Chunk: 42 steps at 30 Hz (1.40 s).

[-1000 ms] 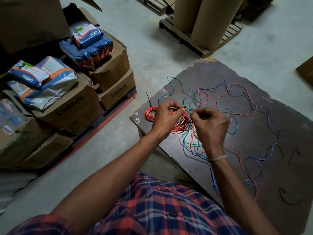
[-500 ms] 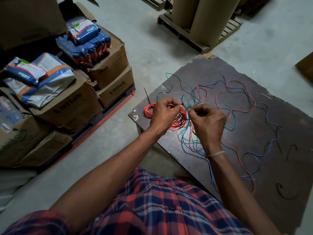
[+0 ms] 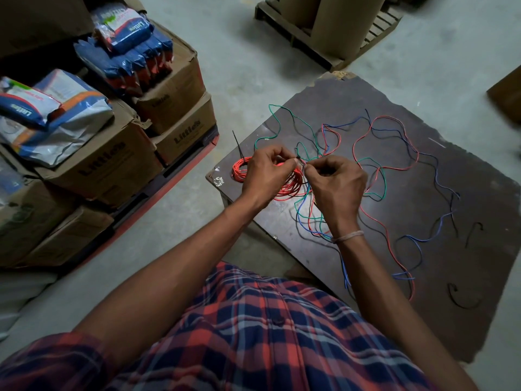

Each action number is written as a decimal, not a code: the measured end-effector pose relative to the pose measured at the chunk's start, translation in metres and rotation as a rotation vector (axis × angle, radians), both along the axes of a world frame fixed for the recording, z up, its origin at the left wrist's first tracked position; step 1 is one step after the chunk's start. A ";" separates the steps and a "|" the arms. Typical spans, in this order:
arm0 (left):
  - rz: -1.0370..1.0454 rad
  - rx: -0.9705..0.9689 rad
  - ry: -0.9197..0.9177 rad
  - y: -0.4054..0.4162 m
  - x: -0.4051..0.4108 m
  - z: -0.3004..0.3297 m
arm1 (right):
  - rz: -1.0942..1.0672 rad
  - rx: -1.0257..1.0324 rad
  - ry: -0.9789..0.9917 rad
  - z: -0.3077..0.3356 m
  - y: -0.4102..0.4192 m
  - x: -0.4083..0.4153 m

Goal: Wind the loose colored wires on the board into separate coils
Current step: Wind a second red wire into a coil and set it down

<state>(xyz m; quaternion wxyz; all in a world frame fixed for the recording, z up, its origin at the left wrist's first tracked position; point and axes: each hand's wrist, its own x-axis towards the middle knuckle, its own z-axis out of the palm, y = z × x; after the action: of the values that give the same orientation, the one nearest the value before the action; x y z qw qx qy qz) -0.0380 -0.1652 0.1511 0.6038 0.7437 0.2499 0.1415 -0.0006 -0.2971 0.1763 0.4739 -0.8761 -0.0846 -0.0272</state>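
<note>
Red coil [image 3: 284, 187] wound, centre frame on board [image 3: 423, 94]. Left hand [image 3: 266, 176] and right hand [image 3: 335, 184] pinching tangled wire ends together. Green, blue, red wires [image 3: 400, 167] loose, uncoiled.

- One head-worn camera is looking forward and steeply down from above the person's chest.
- It is sitting close over the bench [image 3: 465, 193], which is filling the right half.
- Its wide angle is also taking in the boxes [image 3: 118, 162] at left and the pallet [image 3: 324, 52] far ahead.
</note>
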 end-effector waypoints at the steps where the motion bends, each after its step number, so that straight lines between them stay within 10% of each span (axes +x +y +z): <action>1: -0.010 0.026 -0.001 0.000 0.000 0.000 | -0.003 -0.004 -0.003 0.000 0.000 0.000; 21: -0.253 0.381 -0.033 0.004 -0.001 0.000 | 0.064 0.047 0.017 -0.010 -0.010 0.005; 36: -0.270 0.308 -0.041 0.011 -0.008 -0.003 | 0.243 0.303 0.710 -0.013 -0.009 0.047; 42: -0.328 0.188 -0.002 0.015 -0.021 -0.014 | 0.168 0.345 0.537 -0.033 0.000 0.050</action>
<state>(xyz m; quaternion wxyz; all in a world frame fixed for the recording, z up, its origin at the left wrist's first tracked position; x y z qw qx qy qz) -0.0588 -0.1500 0.1372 0.5467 0.8275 0.1104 0.0644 0.0496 -0.2967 0.1431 0.6211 -0.7488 -0.0229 0.2302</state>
